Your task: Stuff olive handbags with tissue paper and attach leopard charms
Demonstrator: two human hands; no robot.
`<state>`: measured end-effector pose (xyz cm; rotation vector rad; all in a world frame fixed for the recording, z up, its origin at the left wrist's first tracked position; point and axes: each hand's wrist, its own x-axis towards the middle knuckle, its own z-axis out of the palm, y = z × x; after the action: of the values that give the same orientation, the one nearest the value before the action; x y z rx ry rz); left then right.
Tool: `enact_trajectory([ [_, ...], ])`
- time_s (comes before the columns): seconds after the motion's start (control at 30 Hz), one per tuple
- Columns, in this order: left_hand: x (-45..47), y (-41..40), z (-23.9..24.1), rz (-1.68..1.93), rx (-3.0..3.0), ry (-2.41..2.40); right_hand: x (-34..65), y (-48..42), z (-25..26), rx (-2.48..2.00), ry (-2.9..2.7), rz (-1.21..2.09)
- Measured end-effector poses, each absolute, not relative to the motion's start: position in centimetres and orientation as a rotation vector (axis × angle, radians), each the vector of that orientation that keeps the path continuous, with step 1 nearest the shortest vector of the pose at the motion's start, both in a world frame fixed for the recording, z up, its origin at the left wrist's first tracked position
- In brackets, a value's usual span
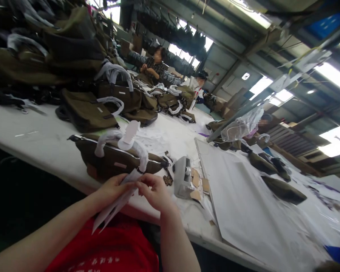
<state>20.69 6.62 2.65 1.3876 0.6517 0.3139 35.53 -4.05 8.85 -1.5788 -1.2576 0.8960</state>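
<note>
My left hand (113, 187) and my right hand (154, 192) meet at the near table edge, both pinching a stack of thin white strips (115, 207) that hang down toward my red shirt. Just beyond my hands lies an olive-brown bag (113, 158) with a zipper, its handle wrapped in white foam (130, 140). A small leopard-print tag (167, 180) lies next to my right hand.
A grey tape dispenser (183, 176) with brown card pieces stands right of the bag. A large white sheet (243, 196) covers the table's right part. More olive bags (87, 109) pile up at the back left. Other people sit farther along the table (39, 132).
</note>
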Motion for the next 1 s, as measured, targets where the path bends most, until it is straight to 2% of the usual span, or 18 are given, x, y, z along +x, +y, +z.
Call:
enact_trajectory([
  [0.17, 20.5, 6.8, 2.9, 0.319, 1.483, 0.663, 35.3, -2.9, 7.5, -1.785, -1.216, 0.868],
  [0.37, 20.4, 6.7, 3.0, 0.336, 1.48, 0.674, 35.6, -2.6, 7.1, -2.145, -1.221, 0.586],
  [0.43, 20.3, 6.7, 3.2, 0.364, 1.472, 0.657, 35.7, -2.3, 7.0, -2.185, -1.194, 0.585],
  [0.63, 20.0, 6.5, 3.5, 0.313, 1.123, 0.599, 35.8, -1.9, 4.9, -1.915, -0.963, 0.896],
  [0.83, 20.5, 7.1, 2.1, 0.019, 0.641, 0.432, 34.7, -2.0, 2.7, -1.478, -0.798, 0.866],
  [1.0, 20.6, 7.4, 1.5, -0.042, 0.534, 0.337, 34.7, -2.1, 2.1, -1.456, -0.718, 0.931],
])
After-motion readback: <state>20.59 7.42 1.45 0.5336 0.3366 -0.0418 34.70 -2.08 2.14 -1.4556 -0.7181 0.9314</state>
